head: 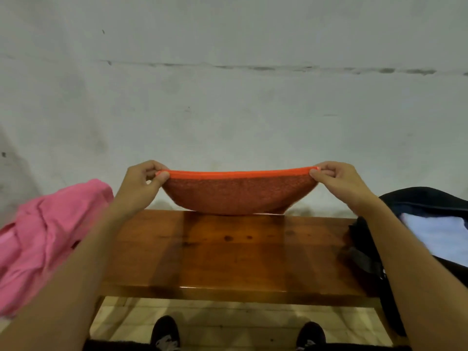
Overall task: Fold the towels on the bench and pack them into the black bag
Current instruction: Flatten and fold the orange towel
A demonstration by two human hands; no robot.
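An orange towel (239, 192) hangs stretched between my two hands above the far edge of the wooden bench (228, 254). My left hand (141, 183) pinches its left top corner and my right hand (339, 182) pinches its right top corner. The towel sags in the middle, and its lower edge touches the bench. A crumpled pink towel (43, 239) lies at the bench's left end. The black bag (420, 203) sits open at the right end, with a white towel (438, 234) inside it.
A pale, stained wall stands right behind the bench. Bare wood shows between the pink towel and the bag. Below the bench's front edge are a tiled floor and my two dark shoes (164, 333).
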